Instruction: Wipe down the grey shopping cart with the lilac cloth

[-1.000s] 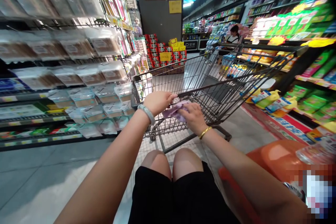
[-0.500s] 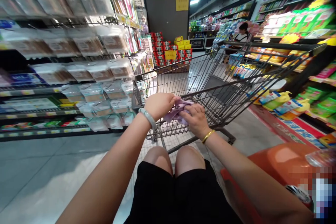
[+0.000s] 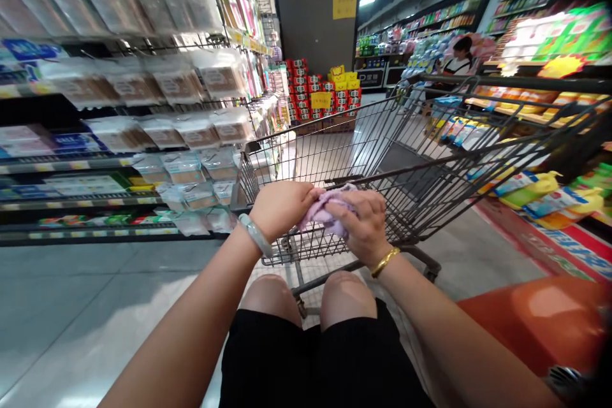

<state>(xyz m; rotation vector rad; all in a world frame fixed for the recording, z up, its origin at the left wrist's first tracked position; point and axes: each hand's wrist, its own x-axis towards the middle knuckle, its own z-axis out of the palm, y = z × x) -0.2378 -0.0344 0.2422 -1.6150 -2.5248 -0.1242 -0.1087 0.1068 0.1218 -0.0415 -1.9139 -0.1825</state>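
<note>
A dark wire shopping cart (image 3: pixel 382 140) stands right in front of my knees. My left hand (image 3: pixel 280 207) is closed around the near rail of the cart. A pale purple cloth (image 3: pixel 325 213) is bunched against that rail, and my right hand (image 3: pixel 363 223) is closed over it, pressing it on the rail beside my left hand. A pale bangle sits on my left wrist, a gold one on my right.
Shelves of clear plastic packets (image 3: pixel 143 89) line the left. Bottles and bright packs (image 3: pixel 540 191) fill low shelves on the right. A red and yellow box stack (image 3: pixel 325 95) stands at the aisle's end. A person (image 3: pixel 456 57) sits far off. An orange object (image 3: pixel 535 312) lies at my right.
My right hand has shifted with the cloth from under the rail up onto it. The view has swung a little, so the cart and hands sit lower in frame.
</note>
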